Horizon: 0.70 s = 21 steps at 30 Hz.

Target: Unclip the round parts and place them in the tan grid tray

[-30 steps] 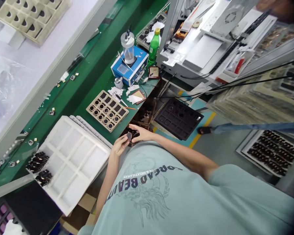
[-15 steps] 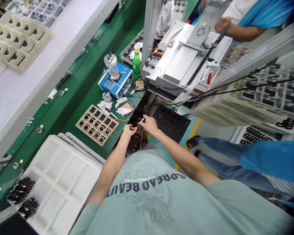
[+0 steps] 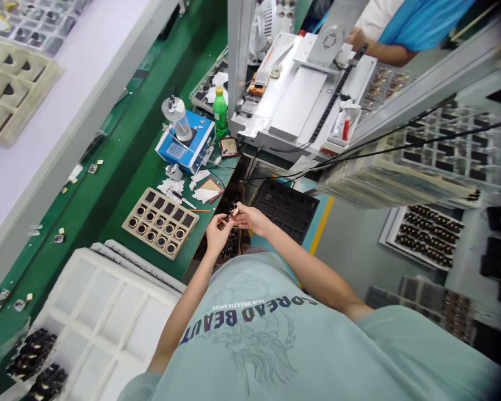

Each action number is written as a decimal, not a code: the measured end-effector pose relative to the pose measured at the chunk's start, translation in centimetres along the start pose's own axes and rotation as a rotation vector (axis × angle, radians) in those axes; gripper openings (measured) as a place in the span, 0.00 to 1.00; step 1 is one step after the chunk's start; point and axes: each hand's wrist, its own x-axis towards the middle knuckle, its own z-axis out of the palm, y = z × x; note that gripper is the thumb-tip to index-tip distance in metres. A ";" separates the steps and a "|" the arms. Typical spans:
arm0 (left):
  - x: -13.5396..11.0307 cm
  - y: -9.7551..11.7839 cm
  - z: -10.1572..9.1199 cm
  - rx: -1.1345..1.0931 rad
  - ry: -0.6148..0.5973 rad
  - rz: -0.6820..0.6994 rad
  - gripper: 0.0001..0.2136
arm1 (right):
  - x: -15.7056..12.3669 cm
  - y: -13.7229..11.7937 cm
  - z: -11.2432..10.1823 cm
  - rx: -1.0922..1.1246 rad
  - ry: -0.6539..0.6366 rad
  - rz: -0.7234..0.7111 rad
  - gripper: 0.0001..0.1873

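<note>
My left hand (image 3: pixel 217 234) and my right hand (image 3: pixel 251 219) meet in front of my body, just beyond the edge of the green bench. The fingers of both are closed on a small dark and gold piece (image 3: pixel 235 212), too small and too covered to name. Just below them, a box of dark parts (image 3: pixel 230 246) is partly hidden by the hands. To the left on the bench lies a beige tray (image 3: pixel 161 214), with round black-faced, gold-rimmed pieces in several compartments and dark squares in others.
A blue machine (image 3: pixel 187 146) with a clear cylinder stands beside a green bottle (image 3: pixel 220 111). White paper scraps (image 3: pixel 171 189) lie near it. A black tray (image 3: pixel 284 209) is low on the right. White foam trays (image 3: pixel 108 312) are stacked at left. A co-worker's arm (image 3: pixel 390 53) shows at top right.
My hands have come closer together, the right fingertips now meeting the left. The view has shifted a little. The person in blue at the lower right is out of view.
</note>
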 end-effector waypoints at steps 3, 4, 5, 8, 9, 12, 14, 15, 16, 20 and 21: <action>-2.0 0.7 -1.7 0.149 0.029 0.277 0.06 | 0.4 0.5 2.7 -0.187 -0.051 0.011 0.29; -2.3 0.9 -2.3 0.139 0.059 0.279 0.04 | 0.4 0.8 3.5 -0.268 -0.046 -0.014 0.30; -2.5 1.1 -3.1 0.108 0.084 0.246 0.04 | 0.4 1.1 4.2 -0.361 -0.027 -0.077 0.30; -3.2 1.3 -5.5 -0.039 0.102 0.076 0.09 | 0.0 1.9 6.2 -0.677 0.001 -0.442 0.29; -3.5 1.3 -6.4 -0.086 0.087 0.036 0.10 | -0.2 2.1 6.8 -0.767 -0.021 -0.565 0.31; -4.5 1.2 -8.8 -0.208 0.044 -0.017 0.13 | -0.3 2.5 8.7 -0.935 -0.132 -0.734 0.26; -4.9 1.0 -10.3 -0.288 0.047 -0.048 0.13 | 0.0 2.7 10.1 -0.987 -0.188 -0.755 0.22; -5.0 0.9 -11.0 -0.331 0.055 -0.067 0.13 | 0.3 2.8 10.8 -1.007 -0.215 -0.762 0.22; -5.0 0.7 -11.6 -0.376 0.064 -0.087 0.13 | 0.7 3.0 11.5 -1.027 -0.243 -0.768 0.22; -5.0 -0.7 -14.0 -0.545 0.140 -0.184 0.12 | 3.5 3.6 13.6 -1.161 -0.299 -0.715 0.24; -5.2 -1.2 -14.5 -0.567 0.171 -0.205 0.12 | 4.5 3.8 14.0 -1.223 -0.279 -0.678 0.24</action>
